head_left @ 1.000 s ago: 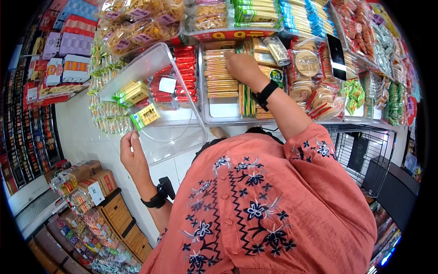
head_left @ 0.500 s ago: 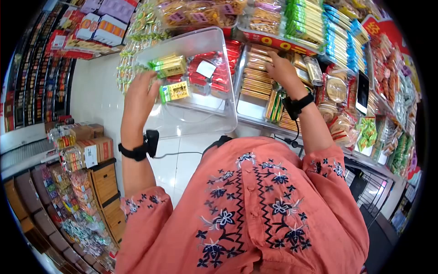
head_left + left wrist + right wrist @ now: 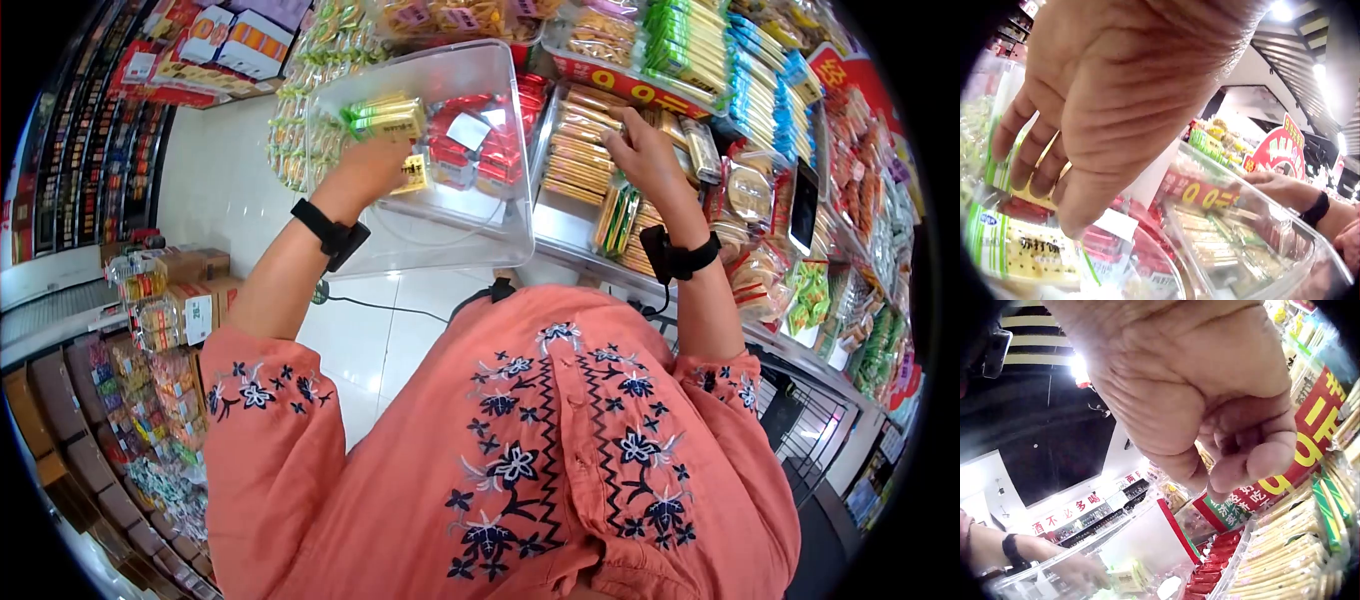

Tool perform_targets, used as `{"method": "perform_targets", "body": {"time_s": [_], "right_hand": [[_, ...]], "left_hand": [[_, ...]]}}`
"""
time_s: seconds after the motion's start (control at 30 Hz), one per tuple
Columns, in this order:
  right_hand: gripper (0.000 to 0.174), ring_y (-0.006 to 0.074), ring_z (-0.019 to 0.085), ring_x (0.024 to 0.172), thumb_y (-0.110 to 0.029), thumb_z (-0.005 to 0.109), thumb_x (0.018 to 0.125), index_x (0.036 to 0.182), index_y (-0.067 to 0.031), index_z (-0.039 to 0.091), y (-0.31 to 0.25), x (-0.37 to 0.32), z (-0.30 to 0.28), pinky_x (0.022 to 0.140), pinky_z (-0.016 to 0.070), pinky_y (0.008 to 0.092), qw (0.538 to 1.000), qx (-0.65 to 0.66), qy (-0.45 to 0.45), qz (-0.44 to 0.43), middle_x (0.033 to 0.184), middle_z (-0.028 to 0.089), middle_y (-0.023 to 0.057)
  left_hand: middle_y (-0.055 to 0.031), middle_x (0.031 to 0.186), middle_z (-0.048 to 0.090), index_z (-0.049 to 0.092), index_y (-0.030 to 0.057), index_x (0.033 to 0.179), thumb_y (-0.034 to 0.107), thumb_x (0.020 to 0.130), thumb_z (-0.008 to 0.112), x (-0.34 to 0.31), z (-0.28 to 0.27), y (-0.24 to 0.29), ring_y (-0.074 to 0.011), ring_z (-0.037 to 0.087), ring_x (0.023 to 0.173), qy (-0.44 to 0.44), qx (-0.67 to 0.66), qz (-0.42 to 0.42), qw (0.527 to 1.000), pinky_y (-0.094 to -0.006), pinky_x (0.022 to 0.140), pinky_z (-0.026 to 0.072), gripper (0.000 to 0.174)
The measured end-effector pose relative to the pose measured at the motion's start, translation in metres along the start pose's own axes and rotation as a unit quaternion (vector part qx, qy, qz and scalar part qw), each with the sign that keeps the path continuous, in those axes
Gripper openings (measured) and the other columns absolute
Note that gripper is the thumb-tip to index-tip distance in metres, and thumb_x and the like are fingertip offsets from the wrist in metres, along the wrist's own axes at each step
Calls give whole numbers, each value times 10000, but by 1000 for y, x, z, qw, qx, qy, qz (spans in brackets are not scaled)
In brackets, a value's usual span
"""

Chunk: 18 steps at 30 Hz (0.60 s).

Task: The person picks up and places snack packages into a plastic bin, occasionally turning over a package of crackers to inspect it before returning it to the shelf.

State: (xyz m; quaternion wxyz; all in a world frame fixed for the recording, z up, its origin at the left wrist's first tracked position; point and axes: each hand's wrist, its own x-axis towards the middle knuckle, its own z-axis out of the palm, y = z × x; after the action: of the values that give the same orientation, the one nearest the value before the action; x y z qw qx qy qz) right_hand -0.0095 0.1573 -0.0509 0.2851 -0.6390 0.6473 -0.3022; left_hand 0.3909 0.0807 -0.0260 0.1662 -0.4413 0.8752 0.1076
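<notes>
My left hand (image 3: 372, 172) reaches into a clear plastic bin (image 3: 522, 190), over a yellow-and-green cracker packet (image 3: 415, 174) and beside a small pile of similar packets (image 3: 390, 118). In the left wrist view this hand (image 3: 1110, 106) has its fingers slightly bent above the packet (image 3: 1038, 250); contact is unclear. My right hand (image 3: 650, 155) hovers at the upper end of stacked long biscuit packs (image 3: 578, 150). Seen from the right wrist, that hand (image 3: 1210, 394) has loosely curled fingers with nothing visible in them, above the biscuit packs (image 3: 1285, 569).
Red packets (image 3: 455, 155) lie in the clear bin. Behind are green packs (image 3: 685, 45) and blue-white packs (image 3: 757, 100). A phone (image 3: 804, 207) lies on the goods at right. Cardboard boxes (image 3: 195, 265) stand at left, and a wire cart (image 3: 800, 420) at lower right.
My left hand has moved from the bin's near left side to above the yellow packet. My right hand stays by the biscuit packs, its fingers shifted a little. The head view has turned.
</notes>
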Motion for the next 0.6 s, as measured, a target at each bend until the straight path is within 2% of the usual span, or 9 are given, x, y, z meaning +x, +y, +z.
{"method": "perform_targets", "body": {"time_s": [0.03,0.13,0.2,0.3,0.33,0.43,0.5,0.6], "right_hand": [[437,353,640,692,-301,636,942,1259,-4,587,-4,-2,-3,658,490,436,1000,1,-8,2,760,639,216],[443,317,612,656,-286,637,937,1257,17,588,-1,-6,-4,641,476,422,1000,13,-8,4,728,618,197],[437,310,602,649,-280,635,935,1257,12,590,0,-8,-6,638,471,418,1000,9,-13,13,711,606,184],[400,128,465,580,-243,644,958,1273,-3,588,9,-12,-3,534,389,325,1000,21,15,-18,645,500,46],[396,129,463,581,-242,644,959,1271,-5,590,9,-13,-5,534,389,324,1000,25,9,-13,648,499,45],[383,132,474,587,-243,643,961,1263,-13,594,7,-16,-7,539,397,321,999,32,-5,-1,657,509,44],[374,137,498,595,-247,640,963,1255,-18,598,11,-16,-5,547,415,318,1000,28,-4,2,661,528,46],[392,357,668,738,-247,616,935,1242,-4,591,16,-19,-1,686,508,434,999,47,2,10,787,666,218]], "left_hand": [[-226,1056,668,589,37,1107,173,817,684,5,2,6,-416,654,962,-28,30,-35,999,-484,813,527,334],[-225,1046,670,588,39,1087,184,785,713,7,10,13,-401,669,945,-21,72,-39,996,-488,796,540,357],[-234,1001,675,596,4,1051,150,794,685,10,19,10,-391,686,903,6,97,8,995,-483,762,549,309],[-228,964,679,596,-11,1039,137,796,672,12,32,4,-370,699,865,18,124,32,992,-465,732,553,294],[-223,957,679,594,-10,1042,138,795,672,14,33,4,-362,701,857,17,131,33,991,-457,725,553,298],[-197,1005,667,566,0,1072,230,736,773,17,39,4,-369,690,891,-2,160,15,987,-459,772,556,457],[-202,1012,663,569,1,1071,238,737,772,19,46,0,-365,689,882,-9,171,14,985,-450,758,558,456],[-193,995,667,577,3,1063,263,757,748,26,70,-21,-359,691,865,26,182,40,982,-440,729,559,437]]}}
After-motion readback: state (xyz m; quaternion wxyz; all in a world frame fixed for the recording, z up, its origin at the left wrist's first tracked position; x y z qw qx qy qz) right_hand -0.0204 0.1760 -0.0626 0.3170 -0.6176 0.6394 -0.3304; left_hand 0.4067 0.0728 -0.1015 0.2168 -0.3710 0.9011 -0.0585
